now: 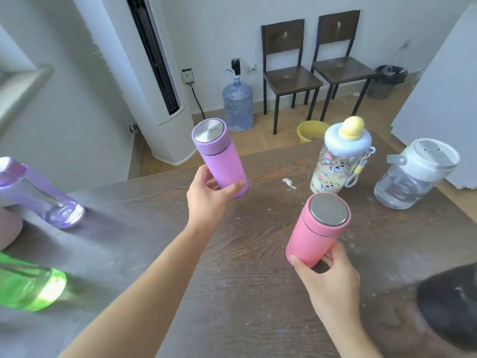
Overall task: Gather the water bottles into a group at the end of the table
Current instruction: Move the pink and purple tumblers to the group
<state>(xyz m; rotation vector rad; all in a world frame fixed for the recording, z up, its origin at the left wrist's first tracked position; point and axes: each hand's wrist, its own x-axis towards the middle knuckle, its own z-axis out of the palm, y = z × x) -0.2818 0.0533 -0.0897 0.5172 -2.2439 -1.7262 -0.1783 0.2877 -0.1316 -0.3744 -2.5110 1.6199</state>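
My left hand (209, 200) grips a purple flask (219, 156) with a steel lid, tilted, near the middle of the wooden table (232, 280). My right hand (327, 275) holds a pink flask (316, 231) with a steel lid by its base, closer to me. At the table's far end stand a cartoon-printed bottle (335, 164) with a blue lid and yellow knob, and a clear bottle (413, 177) with a white lid. On the left side are a clear purple bottle (38, 195) and a green bottle (28, 285).
A dark blurred object (449, 301) sits at the right edge. Crumbs and a white scrap (289, 183) lie on the table. Beyond the far end are a yellow bucket (308, 130), two chairs (291, 73), a water jug (237, 102) and a tall air conditioner (160, 86).
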